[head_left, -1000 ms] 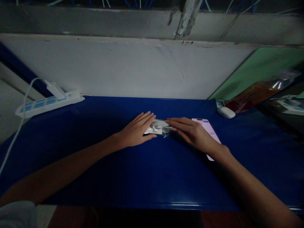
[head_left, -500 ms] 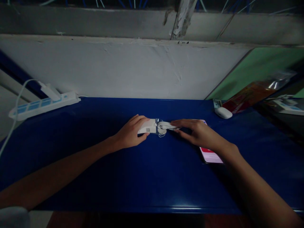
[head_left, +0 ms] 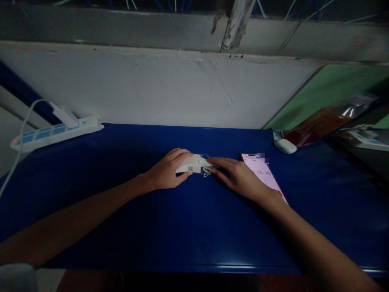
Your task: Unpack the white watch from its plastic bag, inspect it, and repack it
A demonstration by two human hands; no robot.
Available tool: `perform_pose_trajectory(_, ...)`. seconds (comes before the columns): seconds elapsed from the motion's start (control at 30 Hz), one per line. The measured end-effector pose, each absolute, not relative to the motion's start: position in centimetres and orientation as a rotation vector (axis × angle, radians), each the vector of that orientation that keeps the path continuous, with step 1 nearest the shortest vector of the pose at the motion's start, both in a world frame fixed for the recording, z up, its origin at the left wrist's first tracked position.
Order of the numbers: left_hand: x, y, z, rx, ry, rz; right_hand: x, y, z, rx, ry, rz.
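My left hand (head_left: 165, 170) is closed on the left end of a small white packet (head_left: 192, 164) with a dark square printed mark, thumb below and fingers above. Clear plastic shows at the packet's right end. From the right, my right hand (head_left: 240, 174) pinches a white looped strap or cable (head_left: 206, 162), its fingertips over the plastic end. A small bead chain (head_left: 207, 174) hangs just below. How far the white loop lies inside the plastic is hidden by my fingers.
A lit phone (head_left: 261, 174) lies under and beside my right wrist. At the far left stands a white power strip (head_left: 54, 136) with a plugged-in charger (head_left: 65, 116). Back right are a rounded white case (head_left: 285, 145) and a red-orange plastic package (head_left: 319, 123) on the blue table (head_left: 158, 231).
My right hand has moved left with the white loop, up against the packet's plastic end. More of the phone screen shows. My left hand stays nearly in place.
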State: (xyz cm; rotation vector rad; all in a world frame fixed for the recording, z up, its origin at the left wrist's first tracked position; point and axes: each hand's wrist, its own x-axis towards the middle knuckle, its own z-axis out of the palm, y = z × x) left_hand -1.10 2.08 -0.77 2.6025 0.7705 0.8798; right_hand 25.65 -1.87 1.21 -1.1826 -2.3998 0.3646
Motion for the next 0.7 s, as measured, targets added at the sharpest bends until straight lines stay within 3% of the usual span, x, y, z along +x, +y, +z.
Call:
perform_pose_trajectory(0.27,-1.0,2.2,-1.3,2.701,0.815,0.882,25.8,-2.0,2.2,-1.156,-2.542,0.146)
perform_pose_trajectory(0.7,-1.0,2.1,-1.1,2.707,0.833,0.845,26.6,-2.0,2.9,-1.153,-2.568,0.151)
